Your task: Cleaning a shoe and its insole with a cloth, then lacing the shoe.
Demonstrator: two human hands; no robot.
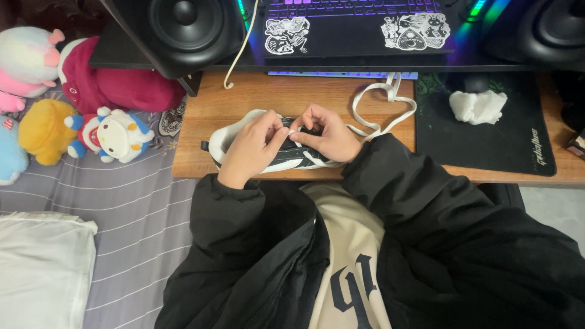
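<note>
- Shoe [244, 131], black and white, lies on its side directly under both hands, long axis running left-right, heel end out past the left hand [253, 146].
- White lace [384, 109] trails away beyond the right hand [329, 137], looping on the wooden desk [207, 103].
- Left hand nearly closed, thumb and forefinger pinching the lace tip at the eyelets.
- Right hand curled, fingertips pinched on the same lace bit, touching the left.
- Crumpled tissue [478, 106] well right of the hands; plush toys [91, 122] well left.
</note>
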